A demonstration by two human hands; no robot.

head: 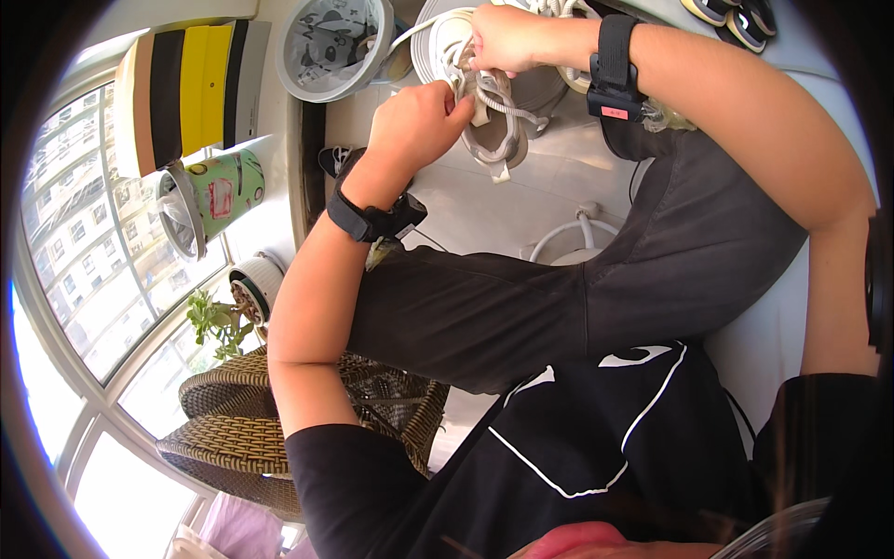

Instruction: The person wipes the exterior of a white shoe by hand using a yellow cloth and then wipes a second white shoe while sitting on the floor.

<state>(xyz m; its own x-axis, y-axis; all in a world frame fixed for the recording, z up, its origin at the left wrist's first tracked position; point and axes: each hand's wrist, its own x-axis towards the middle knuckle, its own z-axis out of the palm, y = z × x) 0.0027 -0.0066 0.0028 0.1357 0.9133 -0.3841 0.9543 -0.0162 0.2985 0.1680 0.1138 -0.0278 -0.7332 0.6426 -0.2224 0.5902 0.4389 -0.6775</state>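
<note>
In the head view, a white lace-up sneaker (499,150) is at the top middle, its heel end towards me and its loose white laces (513,108) trailing across it. My left hand (422,122) has its thumb and fingers closed on the near left side of the sneaker, among the laces. Over the lacing, my right hand (513,38) pinches a lace with its fingertips; part of the grip is hidden behind the hand. A round light-grey plastic surface (424,59) shows under the sneaker. More white lacing and shoe (576,78) appear beyond my right wrist.
Left of my hands stands a lined grey waste bin (286,63). A green patterned bin (234,185), a potted succulent (216,321) and wicker chairs (237,440) are by the window. Dark shoes (747,24) lie top right; a dark shoe (335,161) is on the floor.
</note>
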